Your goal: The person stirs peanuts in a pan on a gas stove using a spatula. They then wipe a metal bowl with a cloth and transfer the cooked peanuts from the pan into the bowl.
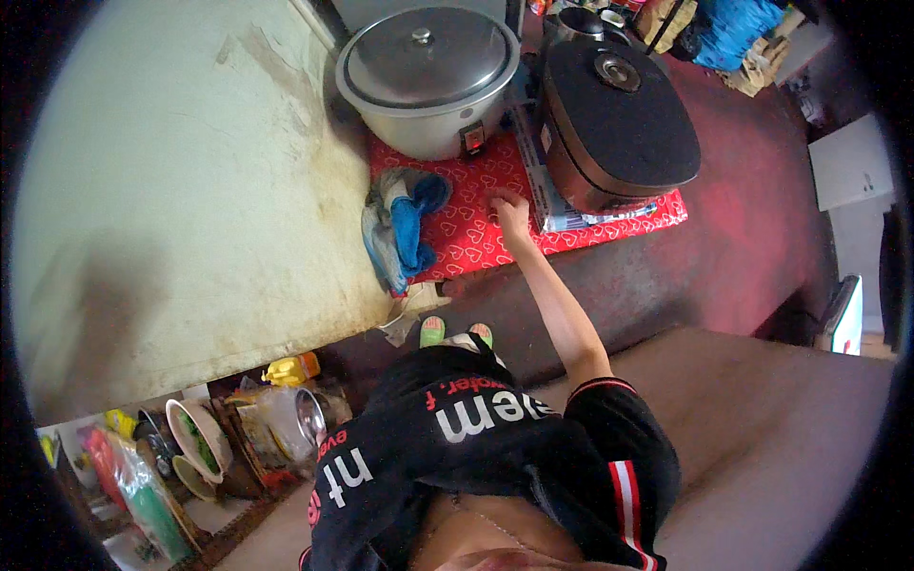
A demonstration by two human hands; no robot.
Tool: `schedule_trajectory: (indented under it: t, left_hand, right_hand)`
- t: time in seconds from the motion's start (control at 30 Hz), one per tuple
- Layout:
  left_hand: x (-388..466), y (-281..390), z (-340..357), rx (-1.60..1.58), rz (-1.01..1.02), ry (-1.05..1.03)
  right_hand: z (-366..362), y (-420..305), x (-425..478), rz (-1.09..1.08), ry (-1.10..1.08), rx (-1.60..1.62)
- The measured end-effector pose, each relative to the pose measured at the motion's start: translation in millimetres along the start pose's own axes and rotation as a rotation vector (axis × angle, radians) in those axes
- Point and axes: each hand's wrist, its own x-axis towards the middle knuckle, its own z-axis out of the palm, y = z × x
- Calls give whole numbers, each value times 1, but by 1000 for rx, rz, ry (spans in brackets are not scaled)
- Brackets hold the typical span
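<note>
My right hand (510,209) reaches over a red cloth with a heart pattern (464,232), fingers partly curled. Whether anything small sits in those fingers is too blurred to tell. Left of it lies a bundled blue and grey towel (403,225). Beyond the hand stands a large rice cooker (428,121) with a metal lid and a red-lit switch. A dark-topped, brown-sided cooker (618,128) is to the right. Down at my left side, a bit of my left hand (320,437) shows at the rim of a shiny metal bowl (308,412); the rest is hidden by my shirt.
A pale stained wall (214,200) rises on the left. Low on the left, a shelf holds a light basin with greens (196,439), a yellow jug (291,369) and plastic bags. A metal kettle (580,25) and a blue bag (739,32) are at the back right.
</note>
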Motion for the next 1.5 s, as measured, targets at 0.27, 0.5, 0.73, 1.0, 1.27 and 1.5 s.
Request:
schedule_trajectory:
  t: [0.27,0.5,0.73,1.0,1.27,1.5]
  left_hand:
    - [-6,-13,-2,-28,-10,27]
    - [-6,-23,4,-47,-13,41]
    - [-1,-35,5,-112,-1,23]
    - [49,-20,17,-158,20,-123]
    - [78,94,82,-398,-121,-186]
    - [80,219,74,-78,404,-74]
  right_hand:
    - [26,7,55,-53,54,-42]
    - [30,-3,64,25,21,137]
    - [36,15,72,90,108,153]
    - [33,1,62,9,39,-29]
    - [18,17,28,38,129,47]
    - [47,56,-59,-289,346,241]
